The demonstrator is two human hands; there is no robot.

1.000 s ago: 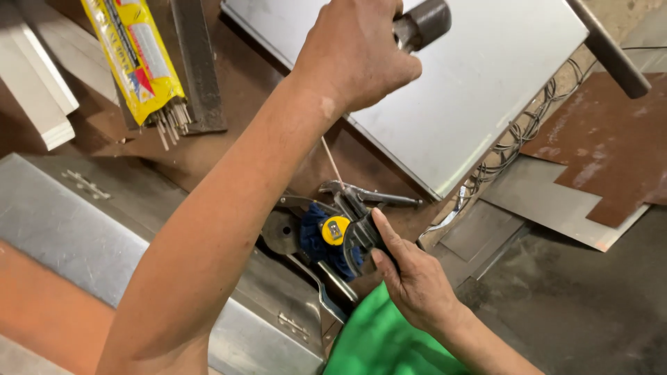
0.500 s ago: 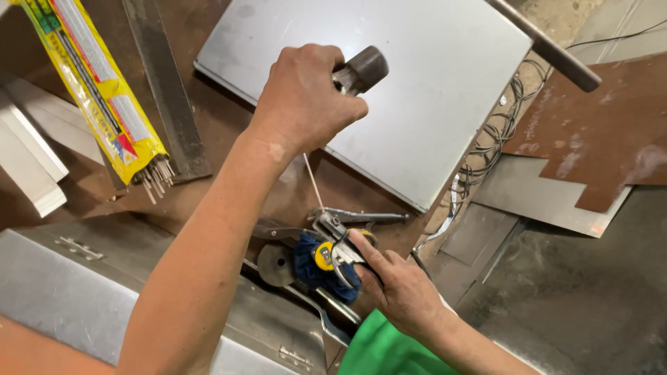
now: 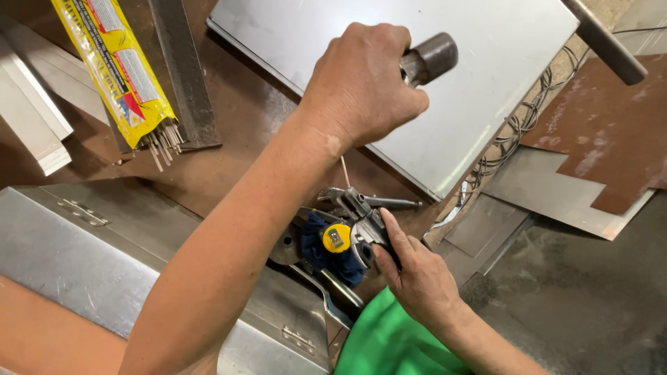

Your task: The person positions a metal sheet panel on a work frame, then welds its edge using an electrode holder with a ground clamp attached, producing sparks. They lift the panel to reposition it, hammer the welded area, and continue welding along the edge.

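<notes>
My left hand [image 3: 361,83] is closed around a hammer; its dark steel head [image 3: 431,57] sticks out to the right above a grey sheet-metal panel [image 3: 486,90]. Lower down, my right hand [image 3: 417,278] grips a metal clamp-like holder [image 3: 358,215] with a thin rod [image 3: 344,170] pointing up from it. Just left of that hand a yellow tape measure [image 3: 335,238] lies on a blue cloth [image 3: 316,250]. A green sleeve [image 3: 389,344] covers the lower part of my right arm.
A yellow packet of welding rods [image 3: 114,69] and a rusty angle bar [image 3: 184,76] lie top left. A steel box with hinges [image 3: 83,243] fills the lower left. On the right are a rusty plate [image 3: 604,139], tangled wire [image 3: 514,132] and a metal pipe [image 3: 604,38].
My left hand with the hammer has come down from the top edge and shifted a little over the panel. My right hand stays on the holder.
</notes>
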